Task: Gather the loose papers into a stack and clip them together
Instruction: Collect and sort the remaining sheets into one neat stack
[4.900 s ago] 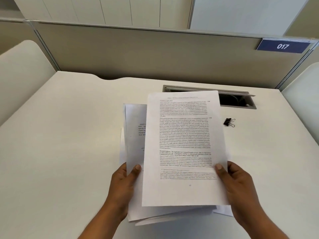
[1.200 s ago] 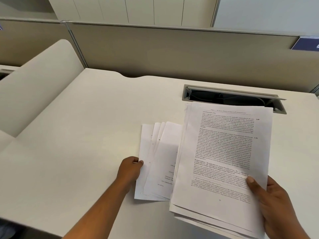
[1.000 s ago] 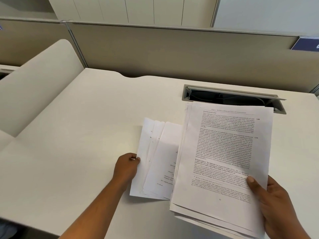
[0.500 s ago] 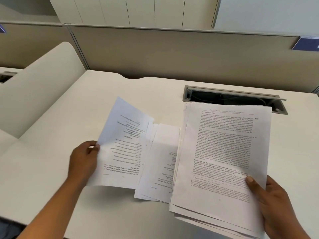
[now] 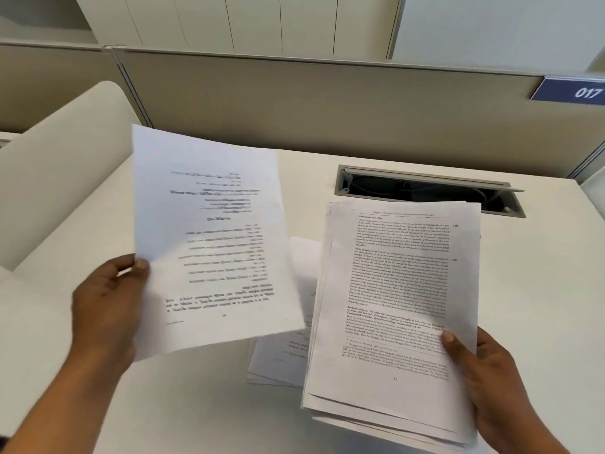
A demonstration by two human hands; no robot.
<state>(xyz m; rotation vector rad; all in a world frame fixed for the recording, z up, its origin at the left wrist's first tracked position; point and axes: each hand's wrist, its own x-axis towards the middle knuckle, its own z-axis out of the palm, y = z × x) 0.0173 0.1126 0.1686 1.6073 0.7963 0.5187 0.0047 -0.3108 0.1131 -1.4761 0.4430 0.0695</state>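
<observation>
My left hand [image 5: 106,303] pinches the left edge of a single printed sheet [image 5: 212,237] and holds it raised above the desk, its text upside down to me. My right hand [image 5: 501,388] grips the lower right corner of a thick stack of printed papers [image 5: 393,306], thumb on top. Between the two, a few loose sheets [image 5: 288,355] lie flat on the white desk [image 5: 540,263], partly hidden under the stack and the lifted sheet. The binder clip is not in sight.
A cable slot [image 5: 429,190] with its flap open sits in the desk behind the stack. A beige partition [image 5: 311,103] runs along the far edge, with a blue sign "017" [image 5: 573,91] at the right. A curved side panel [image 5: 65,165] stands to the left.
My left hand has picked one sheet off the loose pile and lifted it up and to the left. My right hand has kept holding the stack in place.
</observation>
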